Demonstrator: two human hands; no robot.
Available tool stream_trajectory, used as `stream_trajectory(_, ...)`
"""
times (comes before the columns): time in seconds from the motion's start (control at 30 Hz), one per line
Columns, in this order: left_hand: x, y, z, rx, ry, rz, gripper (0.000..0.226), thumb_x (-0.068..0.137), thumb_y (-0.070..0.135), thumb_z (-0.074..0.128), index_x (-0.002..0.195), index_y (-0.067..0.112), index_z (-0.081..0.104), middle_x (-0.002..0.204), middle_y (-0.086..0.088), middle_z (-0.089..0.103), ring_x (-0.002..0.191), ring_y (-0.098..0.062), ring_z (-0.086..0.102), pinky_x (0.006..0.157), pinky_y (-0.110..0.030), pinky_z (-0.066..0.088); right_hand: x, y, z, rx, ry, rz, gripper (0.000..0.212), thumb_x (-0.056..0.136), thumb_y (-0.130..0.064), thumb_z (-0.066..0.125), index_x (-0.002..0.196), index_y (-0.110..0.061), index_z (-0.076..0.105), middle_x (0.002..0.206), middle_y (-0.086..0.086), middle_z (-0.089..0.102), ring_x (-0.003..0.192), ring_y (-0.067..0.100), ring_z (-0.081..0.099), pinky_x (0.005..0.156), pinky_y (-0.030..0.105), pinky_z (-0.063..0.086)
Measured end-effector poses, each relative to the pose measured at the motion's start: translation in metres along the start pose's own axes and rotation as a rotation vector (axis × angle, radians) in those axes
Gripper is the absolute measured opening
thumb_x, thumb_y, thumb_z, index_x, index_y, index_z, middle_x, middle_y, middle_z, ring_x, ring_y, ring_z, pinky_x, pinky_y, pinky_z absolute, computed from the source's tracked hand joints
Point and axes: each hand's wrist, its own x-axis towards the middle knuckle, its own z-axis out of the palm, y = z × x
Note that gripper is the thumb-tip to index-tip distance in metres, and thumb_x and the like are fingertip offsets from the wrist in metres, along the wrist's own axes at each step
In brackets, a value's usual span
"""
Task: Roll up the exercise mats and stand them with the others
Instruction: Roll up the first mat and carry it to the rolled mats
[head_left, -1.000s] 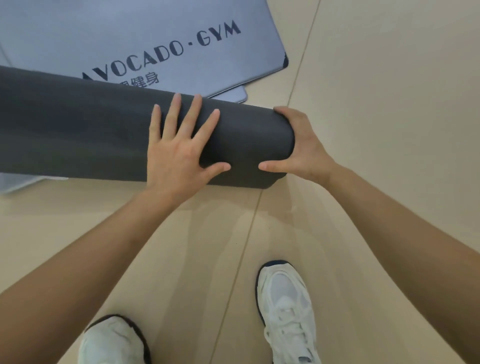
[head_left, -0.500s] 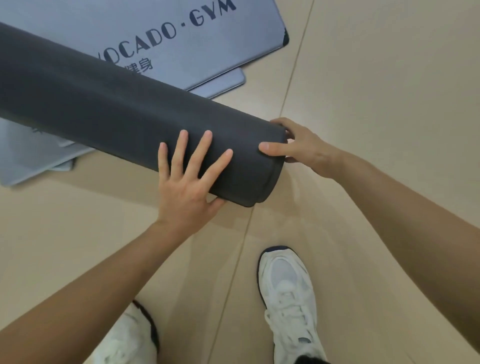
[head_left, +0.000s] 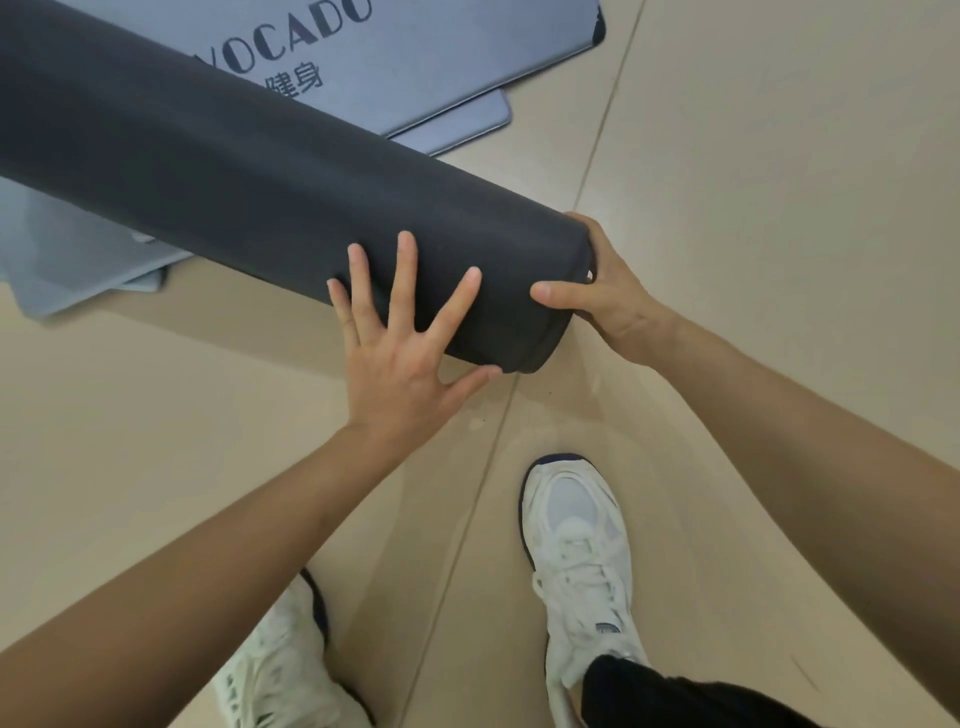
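Note:
A dark grey rolled mat (head_left: 249, 182) slants from the upper left down to the centre, its near end lifted off the floor. My left hand (head_left: 402, 353) lies flat on the roll near that end, fingers spread and straight, thumb under the lower edge. My right hand (head_left: 602, 291) grips the roll's end face, thumb on the outside and fingers curled round the end. Behind the roll, flat blue-grey mats (head_left: 441, 62) printed with dark letters lie stacked on the floor.
The floor is beige tile (head_left: 779, 208) with a seam running down the middle. My two white shoes (head_left: 576, 561) (head_left: 280, 654) stand below the roll. More flat mat corners (head_left: 67, 270) stick out at the left under the roll.
The roll's near end has come up off the floor and tilted steeper, swinging toward me. Both hands stayed on it and moved with that end. My left foot stepped forward.

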Motion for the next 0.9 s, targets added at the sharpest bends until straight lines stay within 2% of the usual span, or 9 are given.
stream_trajectory(0.07, -0.001, -0.002, -0.001, -0.010, 0.021, -0.002, 0.088, 0.081, 0.074, 0.072, 0.154, 0.033, 0.046, 0.166, -0.026, 0.025, 0.149, -0.063, 0.014, 0.118, -0.077, 0.013, -0.007, -0.005, 0.004, 0.000, 0.032, -0.004, 0.085, 0.061, -0.038, 0.092, 0.135, -0.030, 0.051, 0.136, -0.003, 0.058, 0.123, 0.016, 0.060, 0.100, 0.041, 0.058)
stream_trajectory(0.2, -0.023, -0.011, -0.018, -0.038, 0.015, 0.002, 0.086, 0.081, 0.070, 0.075, 0.152, 0.034, 0.042, 0.167, -0.024, 0.024, 0.151, -0.060, 0.012, 0.116, -0.078, 0.018, -0.037, -0.008, 0.026, -0.072, 0.081, -0.081, 0.083, 0.069, -0.032, 0.091, 0.140, -0.027, 0.048, 0.137, -0.005, 0.057, 0.119, 0.006, 0.060, 0.091, 0.023, 0.054)
stream_trajectory(0.33, -0.044, -0.021, -0.048, -0.072, -0.010, -0.024, 0.091, 0.076, 0.060, 0.083, 0.149, 0.030, 0.039, 0.167, -0.025, 0.023, 0.152, -0.059, 0.011, 0.112, -0.079, 0.027, -0.065, -0.020, 0.055, -0.168, 0.111, -0.207, 0.094, 0.062, -0.044, 0.094, 0.142, -0.039, 0.044, 0.141, -0.003, 0.045, 0.130, 0.014, 0.051, 0.108, 0.045, 0.050)
stream_trajectory(0.37, -0.047, -0.023, -0.057, -0.088, -0.013, -0.039, 0.091, 0.075, 0.059, 0.084, 0.149, 0.029, 0.038, 0.167, -0.026, 0.022, 0.152, -0.059, 0.011, 0.109, -0.078, 0.032, -0.070, -0.026, 0.063, -0.191, 0.124, -0.244, 0.095, 0.061, -0.046, 0.093, 0.143, -0.040, 0.044, 0.139, -0.001, 0.043, 0.130, 0.013, 0.050, 0.109, 0.046, 0.049)
stream_trajectory(0.5, -0.056, -0.033, -0.094, -0.176, 0.012, -0.107, 0.089, 0.077, 0.060, 0.080, 0.147, 0.024, 0.039, 0.169, -0.024, 0.015, 0.154, -0.054, 0.010, 0.094, -0.070, 0.053, -0.087, -0.066, 0.095, -0.306, 0.179, -0.377, 0.098, 0.061, -0.050, 0.090, 0.146, -0.038, 0.043, 0.127, 0.004, 0.047, 0.118, 0.002, 0.051, 0.103, 0.029, 0.048)
stream_trajectory(0.63, -0.057, -0.039, -0.139, -0.302, 0.033, -0.187, 0.091, 0.077, 0.063, 0.076, 0.147, 0.021, 0.038, 0.171, -0.021, 0.007, 0.157, -0.047, 0.006, 0.112, -0.059, 0.041, -0.095, -0.117, 0.122, -0.445, 0.204, -0.456, 0.101, 0.060, -0.058, 0.086, 0.147, -0.042, 0.038, 0.121, 0.004, 0.048, 0.114, 0.015, 0.054, 0.100, 0.030, 0.048)
stream_trajectory(0.73, -0.058, -0.037, -0.169, -0.393, -0.007, -0.266, 0.095, 0.073, 0.053, 0.086, 0.145, 0.018, 0.036, 0.171, -0.011, 0.004, 0.158, -0.039, 0.001, 0.121, -0.059, 0.031, -0.103, -0.132, 0.138, -0.529, 0.177, -0.453, 0.102, 0.060, -0.056, 0.088, 0.148, -0.041, 0.037, 0.121, 0.004, 0.046, 0.112, 0.017, 0.053, 0.100, 0.032, 0.049)
stream_trajectory(0.83, -0.066, -0.033, -0.173, -0.488, -0.134, -0.413, 0.098, 0.061, 0.063, 0.077, 0.135, 0.042, 0.017, 0.171, -0.017, 0.012, 0.160, -0.034, -0.006, 0.121, -0.054, 0.032, -0.107, -0.106, 0.155, -0.570, 0.130, -0.387, 0.100, 0.065, -0.049, 0.092, 0.146, -0.040, 0.035, 0.119, 0.001, 0.041, 0.111, 0.019, 0.053, 0.096, 0.030, 0.048)
stream_trajectory(0.9, -0.081, -0.034, -0.154, -0.464, -0.250, -0.455, 0.111, 0.058, 0.072, 0.078, 0.141, 0.040, 0.012, 0.172, -0.016, 0.004, 0.159, -0.032, -0.011, 0.124, -0.052, 0.030, -0.103, -0.071, 0.156, -0.640, 0.024, -0.275, 0.104, 0.069, -0.049, 0.091, 0.152, -0.040, 0.029, 0.122, 0.001, 0.039, 0.112, 0.021, 0.053, 0.097, 0.029, 0.048)
